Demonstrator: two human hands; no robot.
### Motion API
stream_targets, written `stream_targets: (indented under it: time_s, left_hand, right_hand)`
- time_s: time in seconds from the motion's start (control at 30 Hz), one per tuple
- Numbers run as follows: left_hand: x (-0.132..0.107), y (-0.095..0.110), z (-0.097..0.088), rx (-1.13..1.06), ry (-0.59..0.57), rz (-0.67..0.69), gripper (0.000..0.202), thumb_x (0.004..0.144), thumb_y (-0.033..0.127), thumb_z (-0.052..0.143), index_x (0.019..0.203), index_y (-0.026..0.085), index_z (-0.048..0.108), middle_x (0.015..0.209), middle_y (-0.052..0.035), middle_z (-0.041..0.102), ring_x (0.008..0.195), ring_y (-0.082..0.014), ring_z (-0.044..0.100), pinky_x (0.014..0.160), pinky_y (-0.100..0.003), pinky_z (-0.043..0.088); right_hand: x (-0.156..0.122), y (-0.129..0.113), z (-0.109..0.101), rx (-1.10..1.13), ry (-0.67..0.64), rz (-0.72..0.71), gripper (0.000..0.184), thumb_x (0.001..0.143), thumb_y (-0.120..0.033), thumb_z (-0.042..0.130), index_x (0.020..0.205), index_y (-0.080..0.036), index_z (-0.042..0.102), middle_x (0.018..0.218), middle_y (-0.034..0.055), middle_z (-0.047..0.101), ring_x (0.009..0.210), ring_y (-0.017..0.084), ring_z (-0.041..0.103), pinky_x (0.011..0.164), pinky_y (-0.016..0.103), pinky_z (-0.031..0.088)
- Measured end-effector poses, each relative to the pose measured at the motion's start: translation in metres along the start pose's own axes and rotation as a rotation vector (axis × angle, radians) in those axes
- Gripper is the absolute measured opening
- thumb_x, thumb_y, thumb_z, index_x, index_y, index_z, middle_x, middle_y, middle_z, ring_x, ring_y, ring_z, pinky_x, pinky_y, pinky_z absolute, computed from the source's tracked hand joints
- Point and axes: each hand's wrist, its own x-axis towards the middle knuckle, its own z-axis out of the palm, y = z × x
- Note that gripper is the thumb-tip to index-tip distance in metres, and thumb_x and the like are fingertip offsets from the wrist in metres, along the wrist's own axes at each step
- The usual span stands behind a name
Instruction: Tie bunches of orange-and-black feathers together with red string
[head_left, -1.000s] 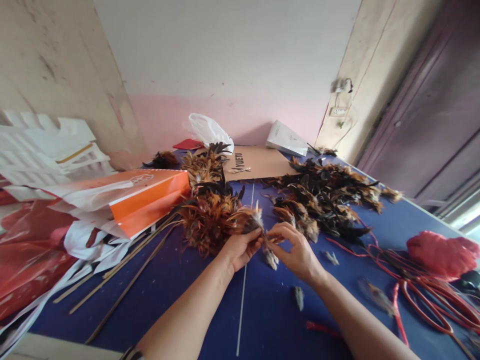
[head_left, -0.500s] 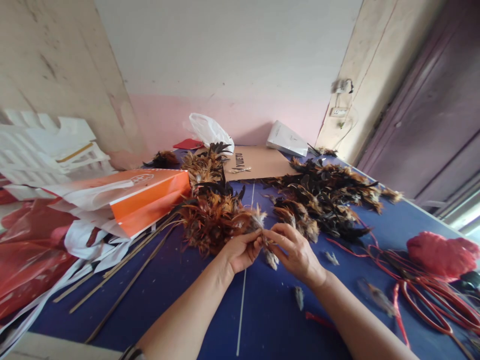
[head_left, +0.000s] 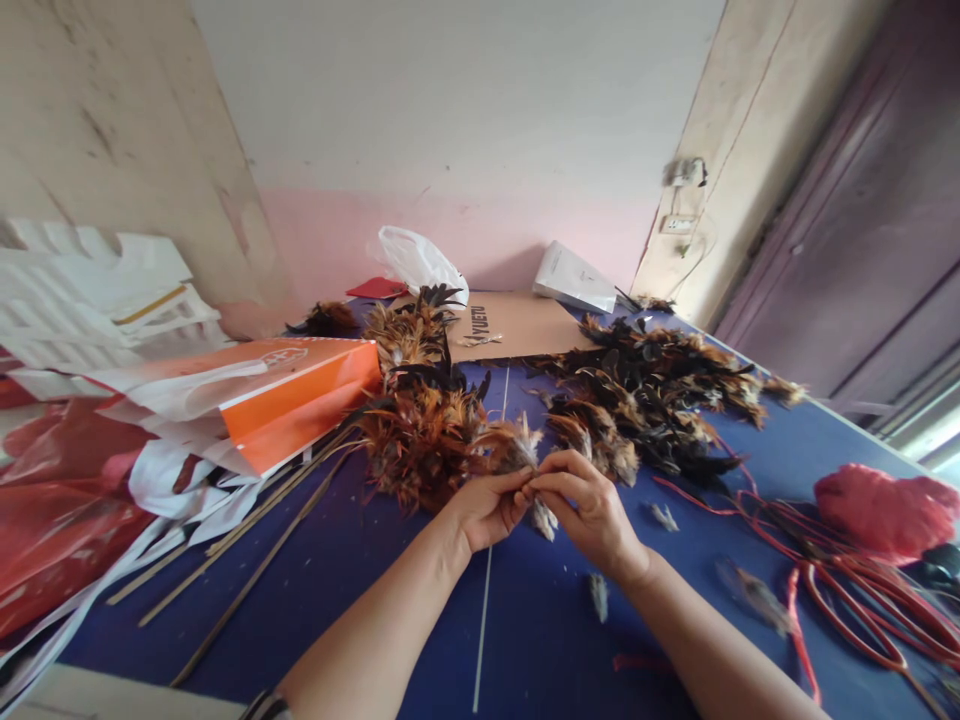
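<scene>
My left hand (head_left: 491, 508) pinches the base of a small brown and grey feather bunch (head_left: 514, 445); its fluffy top points away from me. Thumb and fingertips of my right hand (head_left: 585, 505) close on the same base, touching the left fingertips. What lies exactly between the fingertips is mostly hidden. Just beyond my left hand rests a heap of reddish-brown feathers (head_left: 427, 435). A pile of black and brown feathers (head_left: 652, 380) spreads past my right hand. A loose grey feather tuft (head_left: 598, 597) lies below my right wrist.
An orange paper bag (head_left: 307, 400) and thin sticks (head_left: 247, 545) lie to the left on the blue table (head_left: 420, 640). Red-handled scissors (head_left: 855, 620), red cord and a pink bundle (head_left: 885, 510) are at right. Behind are a cardboard sheet (head_left: 525, 320) and a white plastic bag (head_left: 424, 265).
My right hand has shifted slightly left, its fingers drawn closer together against the left fingertips. The feather bunch has turned a little. Everything else on the table stays put.
</scene>
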Motion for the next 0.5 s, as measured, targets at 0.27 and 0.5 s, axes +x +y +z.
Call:
stream_targets:
  time_s: [0.27,0.5]
  left_hand:
    - [0.000,0.002,0.001,-0.177,-0.001,0.008,0.016,0.083,0.008,0.044,0.074,0.003,0.057,0.057,-0.0031,0.054,0.047,-0.0043,0.055,0.043,-0.008,0.047]
    - [0.002,0.013,-0.004,-0.294,0.067,0.137,0.016,0.083,0.010,0.045,0.070,0.004,0.054,0.061,-0.0032,0.054,0.047,-0.0021,0.054,0.045,-0.006,0.047]
  right_hand:
    - [0.004,0.002,0.001,0.252,0.066,0.155,0.010,0.077,-0.024,0.055,0.073,-0.021,0.063,0.085,0.0051,0.059,0.081,0.016,0.055,0.073,0.028,0.045]
    - [0.007,0.006,-0.005,0.737,0.145,0.493,0.016,0.075,-0.033,0.057,0.070,-0.018,0.056,0.071,0.0024,0.060,0.052,0.009,0.047,0.052,0.024,0.040]
